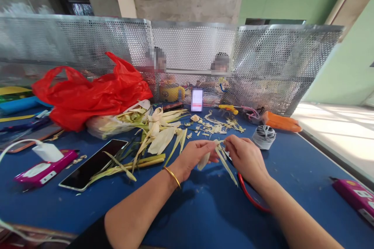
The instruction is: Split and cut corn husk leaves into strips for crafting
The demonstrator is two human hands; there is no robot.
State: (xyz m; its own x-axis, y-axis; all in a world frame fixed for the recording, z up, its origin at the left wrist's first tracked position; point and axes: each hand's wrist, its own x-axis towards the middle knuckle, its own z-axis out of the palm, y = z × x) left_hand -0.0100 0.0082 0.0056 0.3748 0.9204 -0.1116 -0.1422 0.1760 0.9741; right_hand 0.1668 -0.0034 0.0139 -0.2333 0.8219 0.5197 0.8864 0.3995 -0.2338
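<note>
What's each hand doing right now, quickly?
Left hand: closed, holding a pale husk.
Right hand: closed, pinching at the same pale husk; exact grip partly hidden.

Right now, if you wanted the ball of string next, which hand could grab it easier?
Probably the right hand: the ball of string sits just past its knuckles, while the left hand is farther away. Both look busy at the pale husk.

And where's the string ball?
In the head view, the string ball sits on the blue table, right of the right hand, near the orange thing.
</note>
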